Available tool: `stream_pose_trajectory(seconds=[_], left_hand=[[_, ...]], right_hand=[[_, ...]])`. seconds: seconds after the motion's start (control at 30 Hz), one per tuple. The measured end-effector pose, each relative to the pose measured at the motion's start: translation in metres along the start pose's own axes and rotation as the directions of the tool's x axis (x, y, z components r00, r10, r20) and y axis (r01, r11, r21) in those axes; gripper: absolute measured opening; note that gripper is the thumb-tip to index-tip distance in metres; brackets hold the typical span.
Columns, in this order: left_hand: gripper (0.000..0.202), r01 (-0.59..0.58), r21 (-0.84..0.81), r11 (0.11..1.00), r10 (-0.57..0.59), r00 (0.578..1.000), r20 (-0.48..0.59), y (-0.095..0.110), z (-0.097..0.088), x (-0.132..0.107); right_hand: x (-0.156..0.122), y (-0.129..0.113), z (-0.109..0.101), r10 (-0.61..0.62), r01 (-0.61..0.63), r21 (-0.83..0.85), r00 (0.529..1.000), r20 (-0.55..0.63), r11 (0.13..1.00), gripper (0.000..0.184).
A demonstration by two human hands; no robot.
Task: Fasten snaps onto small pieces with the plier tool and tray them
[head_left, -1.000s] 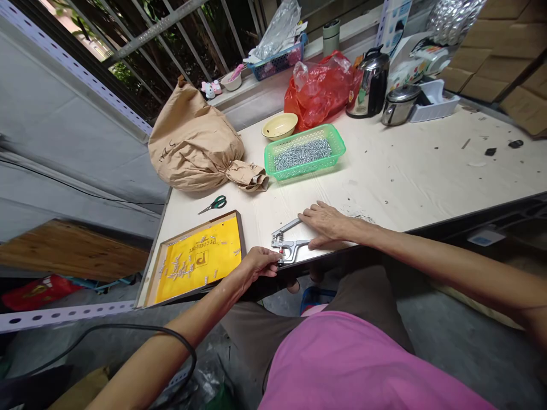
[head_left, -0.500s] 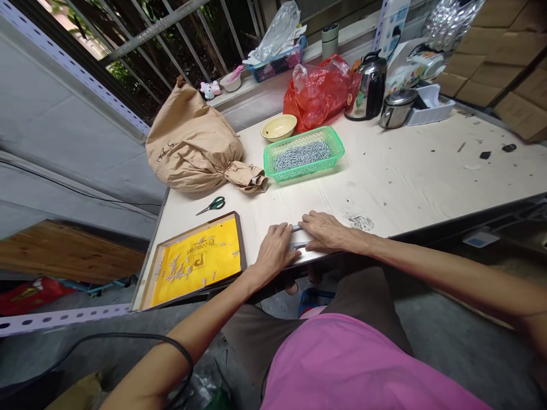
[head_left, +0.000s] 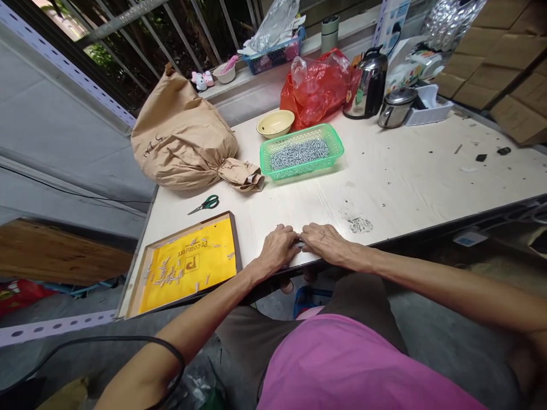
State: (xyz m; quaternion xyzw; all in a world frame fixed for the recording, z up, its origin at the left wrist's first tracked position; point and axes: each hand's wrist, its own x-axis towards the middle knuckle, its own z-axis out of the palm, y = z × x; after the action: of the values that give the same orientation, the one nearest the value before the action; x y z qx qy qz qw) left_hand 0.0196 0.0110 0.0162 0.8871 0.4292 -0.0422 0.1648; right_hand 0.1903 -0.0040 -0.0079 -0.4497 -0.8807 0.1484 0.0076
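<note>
At the table's front edge my left hand [head_left: 278,249] and my right hand [head_left: 327,245] almost meet, their fingers curled and closed. A narrow grey metal piece [head_left: 300,244] shows in the small gap between them. Most of it is hidden under the fingers, so its kind cannot be made out. To the left of my left hand lies a shallow tray [head_left: 235,242] lined with a yellow sheet [head_left: 213,267]. Several small metal pieces [head_left: 168,273], like springs or screws, are scattered on the sheet. Beyond my hands is a green basket [head_left: 302,171] of similar small metal parts [head_left: 299,154].
Green-handled scissors [head_left: 210,201] lie behind the tray, near a tied brown paper sack [head_left: 183,142]. Along the back stand a yellow bowl [head_left: 276,124], a red plastic bag [head_left: 314,94], a kettle [head_left: 366,85] and a lidded metal pot [head_left: 396,109]. A black cable [head_left: 128,338] crosses at lower left.
My right hand has come in closer to my left, so the gap between them is narrower and less of the grey metal shows. The view has shifted slightly.
</note>
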Motion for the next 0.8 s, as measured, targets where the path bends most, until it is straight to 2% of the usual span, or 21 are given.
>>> stream_pose_trajectory(seconds=[0.1,0.17,0.37,0.53,0.67,0.73,0.8], left_hand=[[0.014,-0.016,-0.004,1.000,0.016,1.000,0.003,0.000,0.001,0.001],[0.015,-0.020,-0.002,1.000,0.020,1.000,-0.002,-0.002,0.002,0.002],[0.041,0.001,-0.041,0.999,-0.005,0.994,-0.112,-0.011,0.005,-0.010],[0.015,-0.119,0.011,0.993,0.119,0.980,-0.156,-0.012,0.016,-0.025],[0.019,-0.185,0.020,0.983,0.185,0.964,-0.189,-0.006,0.023,-0.028],[0.019,-0.183,-0.006,0.983,0.178,0.961,-0.214,-0.005,0.020,-0.029],[0.017,-0.182,-0.053,0.982,0.164,0.955,-0.249,-0.005,0.008,-0.032]], right_hand=[[-0.002,0.001,0.007,-0.011,0.011,0.012,1.000,-0.011,1.000,0.018],[-0.002,0.003,0.004,-0.002,0.002,0.009,1.000,-0.023,1.000,0.019],[0.009,0.024,-0.015,-0.030,0.032,0.034,0.998,-0.047,0.999,0.044],[0.028,0.036,-0.008,-0.045,0.046,0.009,0.996,-0.076,0.999,0.026],[0.044,0.036,-0.003,-0.021,0.011,-0.059,0.985,-0.169,0.998,0.023],[0.050,0.037,-0.002,-0.057,0.049,-0.046,0.979,-0.195,0.998,0.024],[0.052,0.040,-0.001,-0.126,0.135,0.029,0.969,-0.214,0.990,0.026]])
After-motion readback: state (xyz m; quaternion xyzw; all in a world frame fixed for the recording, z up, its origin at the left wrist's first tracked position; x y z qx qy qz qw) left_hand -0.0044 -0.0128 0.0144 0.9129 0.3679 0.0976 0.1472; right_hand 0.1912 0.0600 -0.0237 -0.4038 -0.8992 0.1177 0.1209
